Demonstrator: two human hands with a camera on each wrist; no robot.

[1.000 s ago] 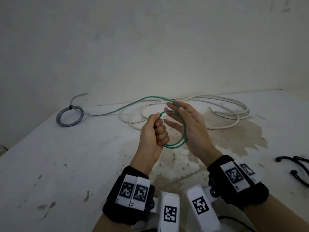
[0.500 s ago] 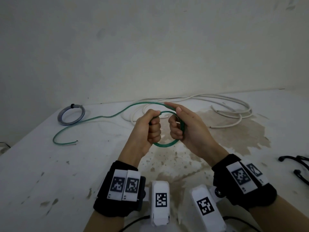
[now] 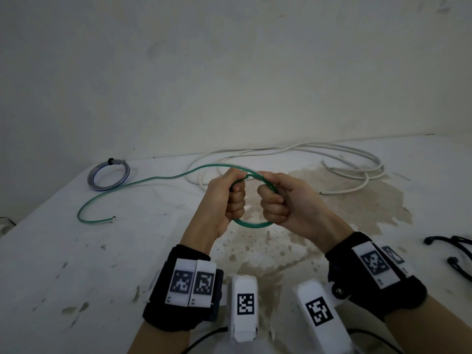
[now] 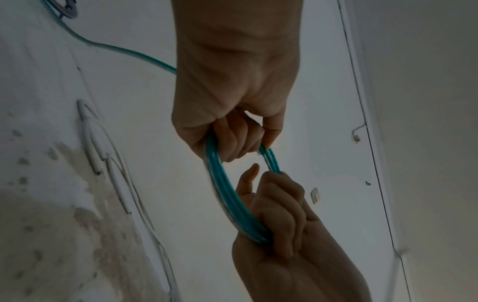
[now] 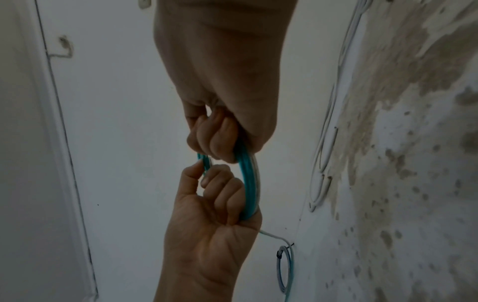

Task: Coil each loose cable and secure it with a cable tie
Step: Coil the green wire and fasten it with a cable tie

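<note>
A green cable [image 3: 252, 224] is wound into a small coil held above the white table [image 3: 76, 264]. My left hand [image 3: 233, 198] grips the coil's left side in a fist, and my right hand [image 3: 274, 203] grips its right side the same way. In the left wrist view my left hand [image 4: 232, 139] and right hand [image 4: 279, 214] both have their fingers curled round the green cable [image 4: 225, 188]. The right wrist view shows the same: right hand [image 5: 220, 134], left hand [image 5: 217, 194], green cable [image 5: 249, 183]. The cable's loose tail [image 3: 153, 178] runs left across the table to a free end [image 3: 112, 218].
A long white cable [image 3: 332, 154] lies loose at the back of the table. A grey-blue cable coil [image 3: 108, 172] bound with a black tie sits at the back left. Black cable ties [image 3: 454, 251] lie at the right edge. A brown stain [image 3: 357, 200] marks the middle.
My right hand went from flat and open beside the coil to a fist round it. The green tail was drawn in and now curls on the table with its end free.
</note>
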